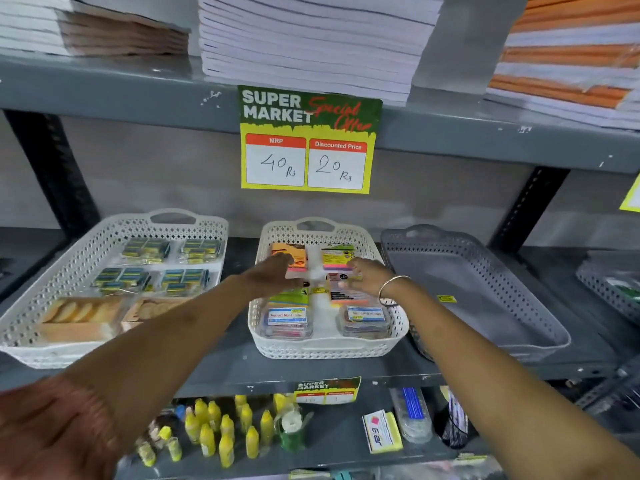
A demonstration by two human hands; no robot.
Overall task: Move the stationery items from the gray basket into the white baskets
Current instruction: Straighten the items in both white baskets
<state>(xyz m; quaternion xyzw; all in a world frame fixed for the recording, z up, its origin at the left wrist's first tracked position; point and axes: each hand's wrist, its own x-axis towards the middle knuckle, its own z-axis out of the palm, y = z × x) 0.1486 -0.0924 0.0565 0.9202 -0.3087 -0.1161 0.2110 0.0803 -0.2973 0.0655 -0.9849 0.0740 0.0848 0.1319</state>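
The middle white basket (328, 348) holds sticky note packs (289, 299) at the back and middle and two clear boxes (287, 320) at the front. Both my hands are inside it. My left hand (273, 271) lies over an orange and pink pack on the left, which sits between its fingers and thumb. My right hand (367, 277), with a bangle on the wrist, curls its fingers on a pink and yellow pack on the right. The gray basket (540, 327) stands to the right and holds only a small yellow sticker (446, 298). The left white basket (31, 327) holds eraser packs.
A price sign (306, 140) hangs from the shelf above, which carries stacks of notebooks (311, 46). The shelf below holds yellow glue bottles (225, 431) and small boxes. Another gray basket (609, 289) is at the far right. Black shelf posts (52, 168) stand behind the baskets.
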